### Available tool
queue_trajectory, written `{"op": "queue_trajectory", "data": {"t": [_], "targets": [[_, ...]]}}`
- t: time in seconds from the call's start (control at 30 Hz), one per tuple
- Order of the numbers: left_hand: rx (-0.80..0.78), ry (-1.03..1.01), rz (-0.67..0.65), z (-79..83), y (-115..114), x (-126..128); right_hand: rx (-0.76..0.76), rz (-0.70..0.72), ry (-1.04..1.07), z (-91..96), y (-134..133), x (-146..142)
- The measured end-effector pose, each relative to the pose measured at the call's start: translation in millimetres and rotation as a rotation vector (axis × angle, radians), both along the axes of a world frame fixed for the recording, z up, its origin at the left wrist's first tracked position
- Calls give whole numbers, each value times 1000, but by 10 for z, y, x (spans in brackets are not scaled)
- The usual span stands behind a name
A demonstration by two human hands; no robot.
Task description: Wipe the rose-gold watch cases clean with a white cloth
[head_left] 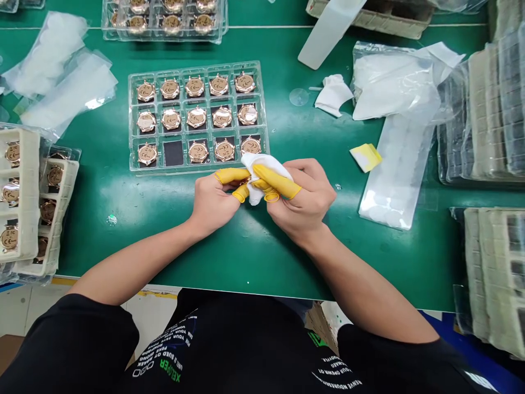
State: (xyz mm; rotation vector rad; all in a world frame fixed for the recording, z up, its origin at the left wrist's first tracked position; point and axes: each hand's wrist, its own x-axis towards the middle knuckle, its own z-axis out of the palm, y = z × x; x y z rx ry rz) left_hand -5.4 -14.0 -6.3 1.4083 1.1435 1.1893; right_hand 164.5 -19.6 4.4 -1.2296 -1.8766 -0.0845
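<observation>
My left hand (213, 200) and my right hand (301, 197) meet over the green mat, both with yellow finger cots. My right hand pinches a white cloth (262, 164) against a small rose-gold watch case (246, 180), which my left fingers grip; the case is mostly hidden. Just behind my hands lies a clear tray (133, 126) of rose-gold watch cases in three rows, with one pocket (173, 153) in the front row empty.
A second clear tray (164, 22) sits at the back. White trays of cases (24, 202) stand at the left. Plastic bags (61, 76) lie at left and right, a yellow-white pad (366, 157) at right, and wrapped tray stacks (488, 115) along the right edge.
</observation>
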Motion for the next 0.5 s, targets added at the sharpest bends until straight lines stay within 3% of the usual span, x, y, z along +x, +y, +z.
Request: {"op": "queue_trajectory", "data": {"t": [0.23,0.5], "targets": [[-62,-57,3,28,-44,1,-7,-38,36,-48,-11,43],[-46,-181,91,-13,-31,20,-124,-35,-113,-17,53,74]]}}
